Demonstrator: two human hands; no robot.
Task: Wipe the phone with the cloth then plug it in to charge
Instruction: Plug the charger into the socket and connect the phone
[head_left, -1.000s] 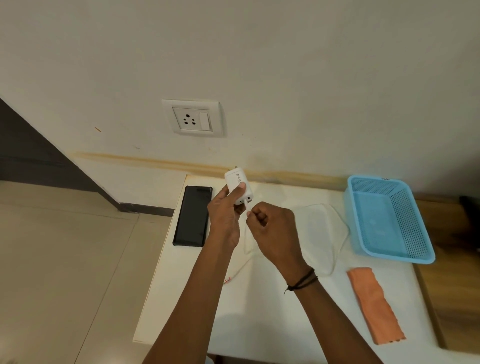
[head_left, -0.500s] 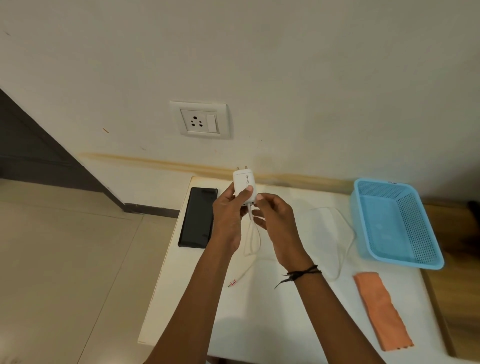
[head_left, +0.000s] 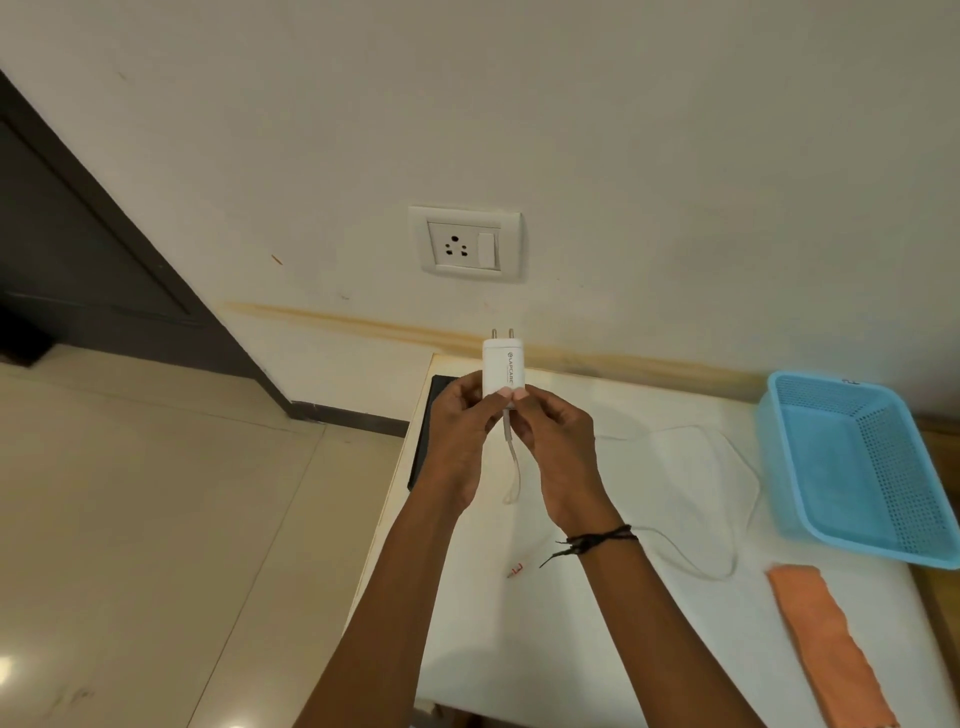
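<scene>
A white charger adapter is held upright between both hands, its two pins pointing up toward the wall socket. My left hand grips its lower left side and my right hand pinches its base, where the white cable enters. The cable loops over the white table and its red-tipped free end lies near my right wrist. The black phone lies flat at the table's left edge, mostly hidden behind my left hand. The orange cloth lies folded at the front right.
A light blue perforated basket stands at the table's back right, close to the wall. Left of the table is beige tiled floor and a dark door frame. A wooden surface borders the table's right side.
Both hands have lifted the adapter slightly and turned it upright, pins toward the socket. The cable end held by my right hand a second ago is now seated in the adapter's base.
</scene>
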